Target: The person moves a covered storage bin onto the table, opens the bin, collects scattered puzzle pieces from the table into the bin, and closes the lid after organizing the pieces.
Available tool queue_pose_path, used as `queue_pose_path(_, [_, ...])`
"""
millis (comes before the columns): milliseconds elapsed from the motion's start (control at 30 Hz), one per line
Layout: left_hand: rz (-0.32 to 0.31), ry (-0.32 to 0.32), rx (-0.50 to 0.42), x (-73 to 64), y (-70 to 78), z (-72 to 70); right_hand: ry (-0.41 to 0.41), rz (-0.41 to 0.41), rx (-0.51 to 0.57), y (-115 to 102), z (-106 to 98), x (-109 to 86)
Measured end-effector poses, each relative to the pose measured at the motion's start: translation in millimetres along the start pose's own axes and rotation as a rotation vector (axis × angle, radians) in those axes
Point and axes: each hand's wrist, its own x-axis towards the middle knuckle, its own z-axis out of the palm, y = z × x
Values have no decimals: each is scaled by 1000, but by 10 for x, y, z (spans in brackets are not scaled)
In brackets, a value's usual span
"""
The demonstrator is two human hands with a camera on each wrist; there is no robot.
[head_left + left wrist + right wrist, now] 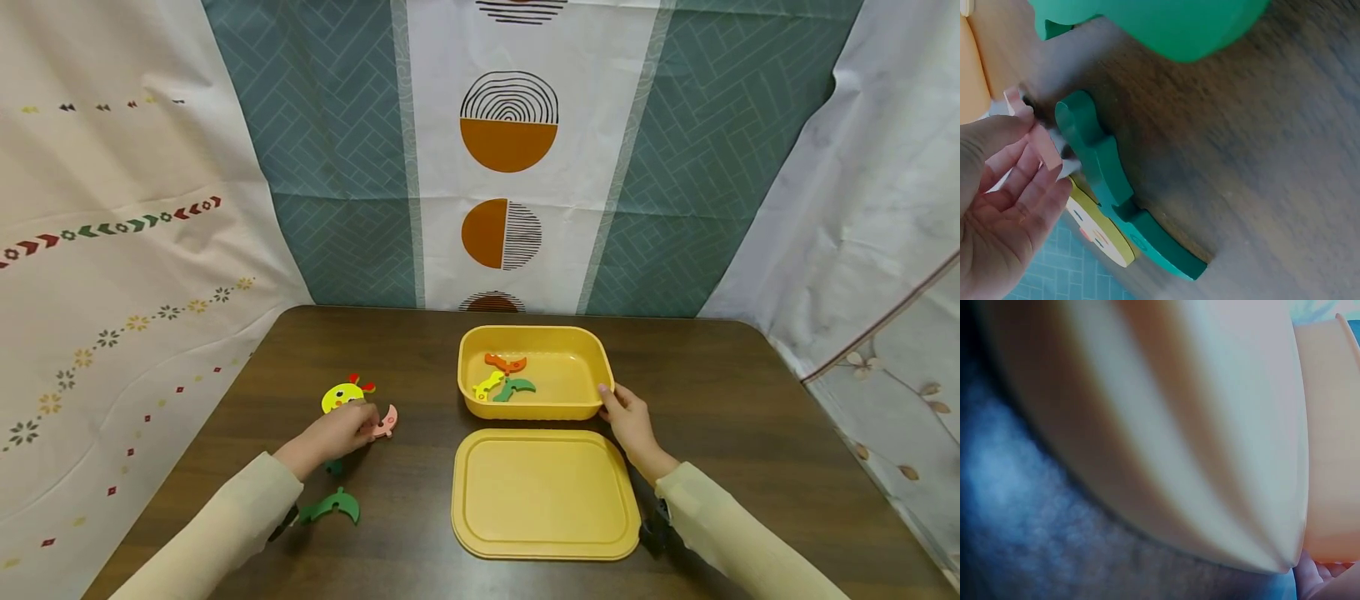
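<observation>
My left hand (343, 431) pinches a pink curved toy piece (1044, 147) between thumb and fingers, low over the table's left side. Beside it lie a yellow piece with a face (341, 395) and a dark green curved piece (1107, 181), mostly covered by the hand in the head view. Another green piece (333, 505) lies nearer, by the left wrist. My right hand (632, 423) grips the near right corner of a yellow box (536, 412). Inside the box are an orange piece (507, 365), a yellow piece (488, 385) and a green piece (516, 388).
The yellow lid (546, 496) lies flat on the brown table (408, 533), just in front of the box. A patterned curtain (337, 167) hangs behind the table's far edge, with pale cloth at both sides.
</observation>
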Motion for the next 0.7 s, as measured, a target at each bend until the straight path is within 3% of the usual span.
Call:
queue_pose_path(333, [-8, 89, 33, 40, 75, -22, -9, -7, -11, 1, -4, -1])
queue_pose_path(533, [25, 128, 33, 84, 122, -11, -1, -3, 10, -14, -8, -5])
queue_pose_path(700, [39, 237, 31, 106, 232, 12, 3, -1, 19, -24, -2, -12])
